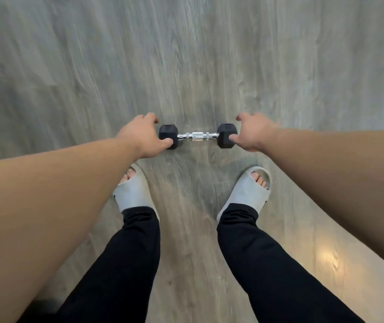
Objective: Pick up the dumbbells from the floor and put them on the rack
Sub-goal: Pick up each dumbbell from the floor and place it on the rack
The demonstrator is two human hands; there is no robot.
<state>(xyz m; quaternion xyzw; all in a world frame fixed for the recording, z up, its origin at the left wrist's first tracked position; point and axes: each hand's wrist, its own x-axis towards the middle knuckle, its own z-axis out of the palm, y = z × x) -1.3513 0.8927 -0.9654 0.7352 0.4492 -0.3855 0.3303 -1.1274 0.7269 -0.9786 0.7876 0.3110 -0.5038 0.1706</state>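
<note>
One dumbbell (197,136) lies crosswise on the grey wood floor, with black hexagonal heads and a chrome handle. My left hand (140,136) is at its left head, thumb touching the near face, fingers spread over the far side. At the right head is my right hand (252,134), thumb against the near face and fingers curved around the far side. Neither hand is closed on the dumbbell, and the chrome handle is bare. No rack is in view.
My feet in pale grey slides (248,192) stand just behind the dumbbell, legs in black trousers. Grey plank flooring (186,54) stretches ahead and to both sides. A bright light reflection (328,257) shows at lower right.
</note>
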